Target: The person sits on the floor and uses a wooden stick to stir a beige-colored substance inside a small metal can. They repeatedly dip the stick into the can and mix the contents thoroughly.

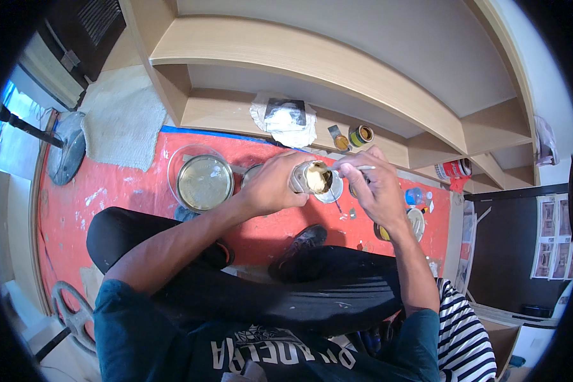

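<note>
Crossed black-trousered legs (261, 286) fill the lower view, above a red floor sheet (121, 191). Just above the knees, the left hand (270, 184) is wrapped tight around a small open tin (313, 177), tilted so its pale paste shows. Right of the tin, the right hand (375, 184) pinches a thin tool (363, 168) whose tip reaches toward the tin's mouth. Left of the tin stands a large round can (204, 183) of pale liquid. Beyond the tin, a wooden shelf unit (312, 70) carries a small yellow jar (361, 135) and crumpled paper (286, 118).
</note>
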